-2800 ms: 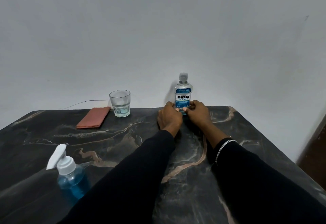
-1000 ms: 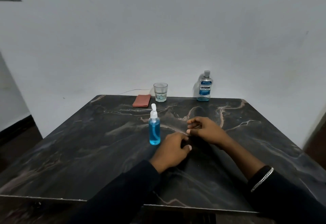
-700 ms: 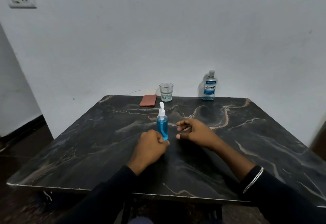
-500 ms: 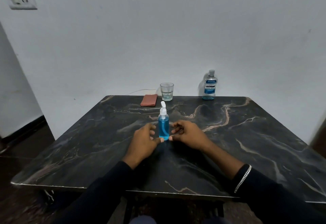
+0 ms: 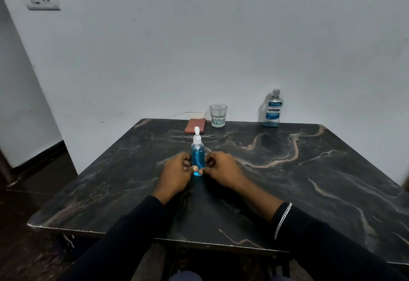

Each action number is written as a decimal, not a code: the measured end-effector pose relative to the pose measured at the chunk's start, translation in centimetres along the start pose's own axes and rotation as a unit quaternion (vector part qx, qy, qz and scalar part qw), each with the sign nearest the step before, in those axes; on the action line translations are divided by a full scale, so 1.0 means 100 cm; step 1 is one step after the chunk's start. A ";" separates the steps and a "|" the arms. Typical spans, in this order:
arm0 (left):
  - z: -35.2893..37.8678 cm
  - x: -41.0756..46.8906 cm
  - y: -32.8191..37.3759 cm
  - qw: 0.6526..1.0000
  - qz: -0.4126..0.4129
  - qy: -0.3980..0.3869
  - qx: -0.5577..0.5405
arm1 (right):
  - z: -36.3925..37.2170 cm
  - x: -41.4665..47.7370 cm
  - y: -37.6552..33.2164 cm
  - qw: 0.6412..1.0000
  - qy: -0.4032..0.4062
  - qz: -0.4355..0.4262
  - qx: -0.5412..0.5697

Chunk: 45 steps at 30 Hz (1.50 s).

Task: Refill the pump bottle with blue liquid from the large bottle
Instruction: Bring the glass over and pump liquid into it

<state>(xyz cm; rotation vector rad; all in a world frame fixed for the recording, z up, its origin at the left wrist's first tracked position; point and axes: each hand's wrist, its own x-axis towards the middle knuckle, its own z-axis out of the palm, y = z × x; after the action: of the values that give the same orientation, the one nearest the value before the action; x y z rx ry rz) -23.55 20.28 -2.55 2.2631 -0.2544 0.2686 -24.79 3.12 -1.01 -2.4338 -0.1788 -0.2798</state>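
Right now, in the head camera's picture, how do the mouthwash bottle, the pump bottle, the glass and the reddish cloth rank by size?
Largest to smallest, as they look:
1. pump bottle, though it stands nearer the camera
2. mouthwash bottle, farther back, so the top two are unsure
3. glass and reddish cloth: too alike to rank
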 end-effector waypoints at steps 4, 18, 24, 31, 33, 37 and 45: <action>-0.007 -0.005 0.000 1.000 -0.020 0.016 -0.005 | 0.006 0.004 -0.003 1.000 -0.004 -0.004 0.002; 0.068 -0.002 0.099 0.998 0.003 0.045 -0.044 | -0.063 0.023 0.061 0.991 0.088 0.071 0.072; 0.114 0.071 0.109 0.984 -0.090 0.118 -0.100 | -0.068 0.079 0.085 0.987 0.104 0.079 0.090; 0.149 0.148 0.097 0.939 -0.184 0.202 -0.208 | -0.045 0.169 0.114 0.980 0.088 0.102 0.143; 0.155 0.166 0.094 0.932 -0.189 0.211 -0.225 | -0.038 0.193 0.122 0.978 0.091 0.110 0.150; 0.164 0.199 0.095 0.917 -0.209 0.213 -0.265 | -0.027 0.237 0.133 0.976 0.086 0.119 0.162; 0.175 0.230 0.106 0.911 -0.208 0.195 -0.297 | -0.027 0.287 0.137 0.979 0.071 0.098 0.164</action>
<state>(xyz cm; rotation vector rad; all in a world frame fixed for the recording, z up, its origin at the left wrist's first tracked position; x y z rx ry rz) -2.47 -2.00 0.23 1.5634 0.3205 0.3514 5.28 -7.50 -0.33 -2.0757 0.0753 -0.3079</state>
